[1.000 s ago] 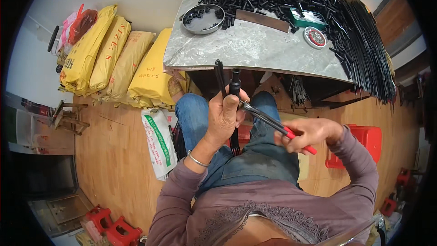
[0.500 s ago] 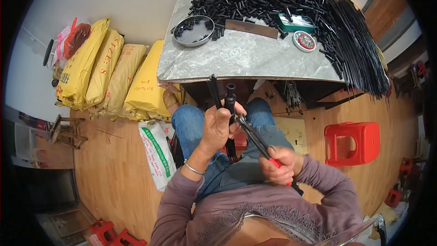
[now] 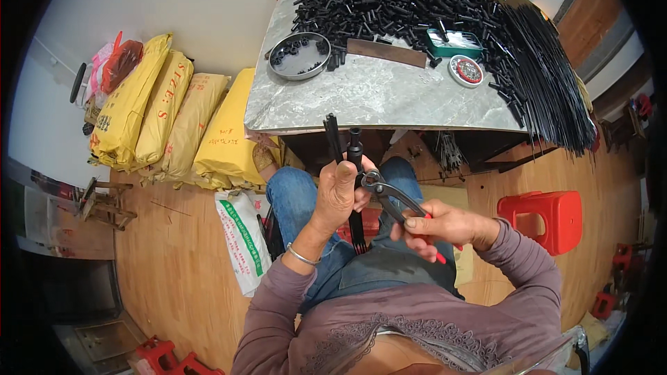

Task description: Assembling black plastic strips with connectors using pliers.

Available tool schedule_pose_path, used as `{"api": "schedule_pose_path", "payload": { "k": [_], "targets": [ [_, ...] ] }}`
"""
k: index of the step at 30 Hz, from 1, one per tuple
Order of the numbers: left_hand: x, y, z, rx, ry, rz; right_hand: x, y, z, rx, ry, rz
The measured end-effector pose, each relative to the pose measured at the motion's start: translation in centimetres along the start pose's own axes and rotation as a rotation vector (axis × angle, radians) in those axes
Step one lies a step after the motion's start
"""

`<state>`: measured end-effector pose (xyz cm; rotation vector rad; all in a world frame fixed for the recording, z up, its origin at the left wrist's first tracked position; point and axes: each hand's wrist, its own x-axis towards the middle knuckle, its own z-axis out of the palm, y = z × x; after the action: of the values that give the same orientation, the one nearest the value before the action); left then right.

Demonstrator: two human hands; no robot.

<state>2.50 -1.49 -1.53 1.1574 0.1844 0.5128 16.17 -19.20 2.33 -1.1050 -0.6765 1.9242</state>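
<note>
My left hand is closed around a black stepped tube, held upright above my lap. In the same grip stands a bundle of thin black rods, whose lower ends show below the hand. My right hand grips a pair of pincers with dark arms and red handle ends. The pincers' rounded jaws are at the tube's right side, beside my left fingers. Whether the jaws bite on anything is too small to tell.
Ahead is a grey marbled table with a heap of black tubes, a round metal pan, a green tray, a small white dish and long black rods. Yellow sacks lean left; a red stool stands right.
My right hand has moved up and a little right, and the pincers' handles have spread apart. The left hand keeps its hold. The view has shifted slightly.
</note>
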Motion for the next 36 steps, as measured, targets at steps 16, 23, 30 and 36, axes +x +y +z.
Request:
{"api": "schedule_pose_path", "payload": {
  "k": [16,23,30,36],
  "targets": [
    [1.6,-0.4,-0.1,-0.072,0.091,-0.047,1.2,-3.7,-10.6,-1.430,1.245,-0.820],
    [2.8,-0.8,0.7,-0.008,0.101,-0.101,-1.5,-11.5,-23.6,-1.500,1.572,-0.240],
    [3.9,-1.4,0.3,0.051,0.145,-0.112,-0.2,-12.3,-26.3,-1.519,1.521,-0.149],
    [4.1,-1.5,0.3,0.002,0.133,-0.122,-1.5,-12.7,-25.5,-1.425,1.551,-0.220]
  ]
}}
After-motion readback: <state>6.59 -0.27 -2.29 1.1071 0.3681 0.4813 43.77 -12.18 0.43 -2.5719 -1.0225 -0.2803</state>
